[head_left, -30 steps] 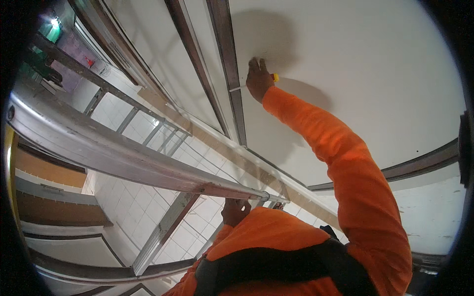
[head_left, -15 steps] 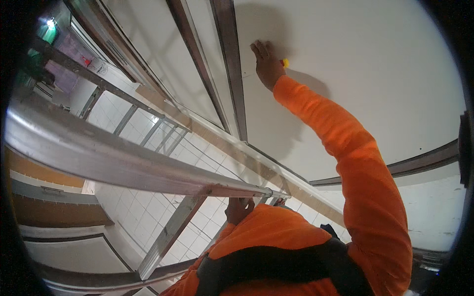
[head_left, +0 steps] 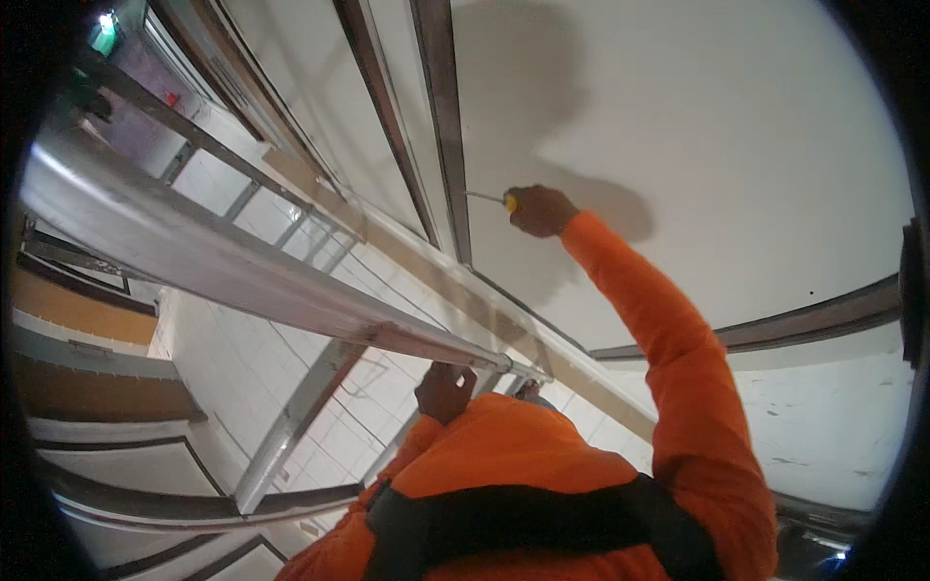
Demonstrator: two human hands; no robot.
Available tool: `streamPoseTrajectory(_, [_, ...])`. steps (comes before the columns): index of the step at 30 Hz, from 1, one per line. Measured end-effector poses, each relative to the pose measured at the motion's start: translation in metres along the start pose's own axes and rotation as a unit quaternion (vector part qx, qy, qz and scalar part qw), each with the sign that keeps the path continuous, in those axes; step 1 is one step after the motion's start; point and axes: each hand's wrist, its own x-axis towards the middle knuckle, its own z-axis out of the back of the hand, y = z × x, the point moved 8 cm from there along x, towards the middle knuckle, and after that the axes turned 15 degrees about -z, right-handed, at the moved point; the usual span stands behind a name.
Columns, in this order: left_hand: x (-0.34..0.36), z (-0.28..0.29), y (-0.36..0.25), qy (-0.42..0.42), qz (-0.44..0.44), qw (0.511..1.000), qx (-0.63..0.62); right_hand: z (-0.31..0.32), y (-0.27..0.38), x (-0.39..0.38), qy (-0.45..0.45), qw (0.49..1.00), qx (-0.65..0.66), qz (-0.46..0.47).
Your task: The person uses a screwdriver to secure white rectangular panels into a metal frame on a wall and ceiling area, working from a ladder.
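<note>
One aluminium ladder [head_left: 242, 263] slants across the left. Left hand [head_left: 445, 393] up against it, presumably for balance; fingers bent, grip partly hidden, can't tell if closed. Mid-scene: dark trim strip [head_left: 442, 97], then screwdriver [head_left: 504, 200], shaft pointing left, tip at the strip's edge, contact unclear. Right hand [head_left: 542, 210] closed round its yellow handle [head_left: 511, 203], likely to aim it; white panel [head_left: 707, 165] beyond.

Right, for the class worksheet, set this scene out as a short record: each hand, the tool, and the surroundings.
Right hand: closed round the screwdriver
Tool: screwdriver with yellow on its handle; thin shaft points left toward the dark strip; contact unclear
Left hand: at the metal ladder, its hold partly hidden
Clothing: orange sleeve on the right arm
Surface: pale panel beside the strip
Below: white tiled floor
</note>
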Motion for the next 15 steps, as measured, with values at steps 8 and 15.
streamPoseTrajectory(8, [-0.002, -0.007, -0.003, 0.122, 0.065, 0.985, 0.107, -0.273, -0.084, -0.08, 0.202, 0.967, 0.139, -0.07])
streamPoseTrajectory(15, [-0.004, -0.015, -0.012, 0.168, 0.013, 0.957, 0.238, -0.414, -0.104, -0.159, 0.274, 0.918, 0.278, -0.071])
